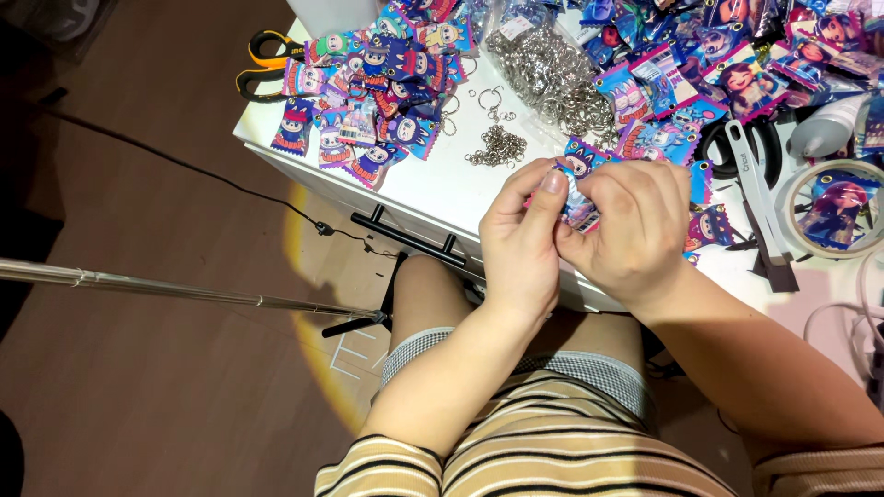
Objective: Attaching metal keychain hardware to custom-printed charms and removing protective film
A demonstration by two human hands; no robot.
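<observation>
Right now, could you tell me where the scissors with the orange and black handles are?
In the head view, the scissors lie at the far left corner of the white table, just left of the pile of colourful charms.

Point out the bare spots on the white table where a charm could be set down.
One free patch of the white table lies between the charm pile, the loose ring cluster and the near edge. It is crowded beyond the bag of rings, around the scissors and where the left hand and right hand pinch a charm.

Small blue-and-pink cartoon packet (578, 207) pinched between both hands, similar packets (368, 92) heaped on white table (433, 184)
</observation>
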